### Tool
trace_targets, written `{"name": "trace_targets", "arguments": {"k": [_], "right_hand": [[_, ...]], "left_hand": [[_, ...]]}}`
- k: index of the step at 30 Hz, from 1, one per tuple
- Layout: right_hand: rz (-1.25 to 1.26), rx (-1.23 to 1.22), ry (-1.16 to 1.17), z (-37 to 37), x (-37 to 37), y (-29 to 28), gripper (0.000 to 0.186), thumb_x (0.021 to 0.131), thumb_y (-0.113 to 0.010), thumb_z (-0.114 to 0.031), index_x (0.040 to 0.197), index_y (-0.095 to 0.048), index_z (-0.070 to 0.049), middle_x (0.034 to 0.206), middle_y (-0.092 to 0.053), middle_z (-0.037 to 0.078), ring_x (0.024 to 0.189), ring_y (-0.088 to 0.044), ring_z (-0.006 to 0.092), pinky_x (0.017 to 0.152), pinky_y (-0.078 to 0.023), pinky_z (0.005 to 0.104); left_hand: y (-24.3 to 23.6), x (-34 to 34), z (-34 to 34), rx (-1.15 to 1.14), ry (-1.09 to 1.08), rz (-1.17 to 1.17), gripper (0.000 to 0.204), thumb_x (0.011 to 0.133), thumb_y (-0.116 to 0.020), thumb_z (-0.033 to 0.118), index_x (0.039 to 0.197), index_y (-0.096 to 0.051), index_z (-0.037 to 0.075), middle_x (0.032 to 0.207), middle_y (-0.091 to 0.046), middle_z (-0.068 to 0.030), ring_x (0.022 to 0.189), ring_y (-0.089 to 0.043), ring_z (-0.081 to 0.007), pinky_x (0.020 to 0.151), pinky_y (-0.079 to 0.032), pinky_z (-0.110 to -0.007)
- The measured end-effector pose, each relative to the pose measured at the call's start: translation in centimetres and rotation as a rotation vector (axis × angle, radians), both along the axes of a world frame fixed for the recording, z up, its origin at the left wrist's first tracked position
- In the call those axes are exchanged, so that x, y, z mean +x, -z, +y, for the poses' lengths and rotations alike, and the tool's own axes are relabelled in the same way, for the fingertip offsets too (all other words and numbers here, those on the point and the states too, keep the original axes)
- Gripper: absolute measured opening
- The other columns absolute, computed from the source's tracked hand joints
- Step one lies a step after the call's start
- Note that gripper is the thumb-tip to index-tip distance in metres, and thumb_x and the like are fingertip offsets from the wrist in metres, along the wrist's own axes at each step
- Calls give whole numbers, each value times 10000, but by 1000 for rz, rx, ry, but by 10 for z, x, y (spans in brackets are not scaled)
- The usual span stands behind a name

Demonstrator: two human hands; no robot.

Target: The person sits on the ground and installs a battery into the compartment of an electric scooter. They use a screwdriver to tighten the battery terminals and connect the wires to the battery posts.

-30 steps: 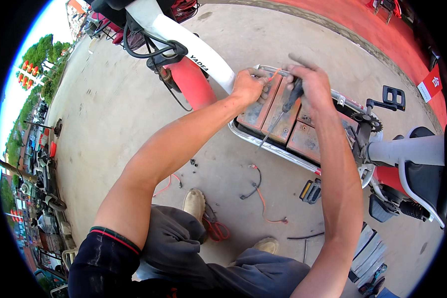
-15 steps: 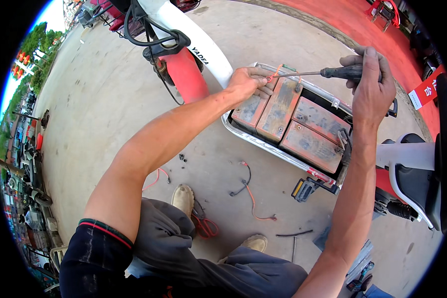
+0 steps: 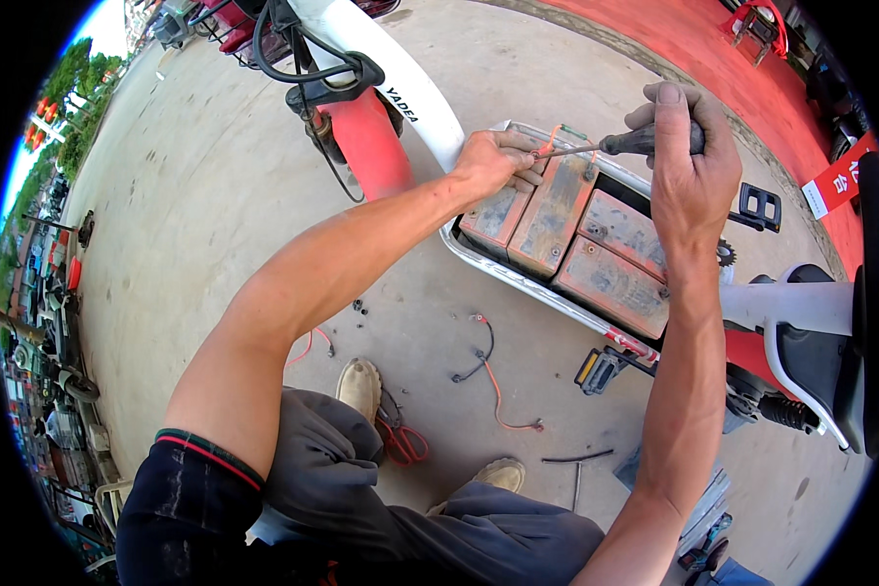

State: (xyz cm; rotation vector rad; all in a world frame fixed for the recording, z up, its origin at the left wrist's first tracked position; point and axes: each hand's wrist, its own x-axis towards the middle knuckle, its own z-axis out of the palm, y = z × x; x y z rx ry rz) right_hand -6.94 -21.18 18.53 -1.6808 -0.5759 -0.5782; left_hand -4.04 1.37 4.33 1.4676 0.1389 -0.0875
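My right hand point(image 3: 691, 161) grips the dark handle of a screwdriver point(image 3: 645, 144), its thumb pointing up. The thin shaft slants left, and its tip is at the fingertips of my left hand point(image 3: 501, 166). That hand is closed in a pinch over the far left battery, seemingly on the end of an orange-red wire point(image 3: 549, 143); the fingers partly hide the contact. Below, several dusty grey batteries point(image 3: 549, 220) with reddish edges fill an open silver-rimmed compartment point(image 3: 527, 285) of an electric scooter.
The scooter's white front tube point(image 3: 400, 83) and red fender point(image 3: 369, 146) stand at the left, with pedals point(image 3: 601, 371) beside the compartment. A loose wire point(image 3: 495, 386), red-handled scissors point(image 3: 400, 441) and a thin black rod point(image 3: 577, 457) lie on the concrete by my boots.
My right hand and the screwdriver handle have shifted left, bringing the handle closer to my left hand. A pedal behind my right hand has come into sight. My left hand has barely moved.
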Motion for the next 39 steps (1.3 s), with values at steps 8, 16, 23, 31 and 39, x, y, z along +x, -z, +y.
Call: {"name": "trace_targets", "arguments": {"k": [8,16,23,31,39], "right_hand": [[-125,-48,-26,11,-3,1,239,1052,-697,-262,1059,-711,-24,718,-673,38,626,-579,85,615,-491,268],[-174,-151,-51,14,-10,-1,205,1035,-713,-227,1035,-704,-22,679,-620,35,606,-541,92,585,-472,282],[-143,-190,-46,11,-9,0,164,1025,-719,-196,1057,-707,-36,716,-655,51,619,-587,130,603,-497,300],[-188,-391,-152,12,-15,-19,336,942,-763,-150,1251,-653,-78,972,-697,144,845,-652,281,798,-548,386],[-120,-461,-119,17,-11,-20,350,935,-741,-160,1253,-621,-74,1040,-705,186,953,-679,389,859,-542,458]], "left_hand": [[1,2,1,-22,9,3,289,985,-665,-15,1254,-668,-121,1048,-766,-204,876,-786,-263,734,-660,-345],[-5,0,-1,-12,-2,9,263,977,-665,-14,1220,-678,-115,1030,-766,-199,868,-784,-265,734,-664,-345],[-3,1,-2,-1,-3,17,261,967,-661,-35,1217,-671,-111,1032,-763,-201,862,-784,-271,726,-665,-345],[-28,16,3,143,82,184,284,1015,-593,100,1186,-652,-118,1031,-744,-239,831,-786,-317,695,-668,-389],[-98,56,-13,739,433,514,241,1001,-659,172,1035,-709,-62,921,-751,-200,732,-774,-311,656,-667,-420]]}}
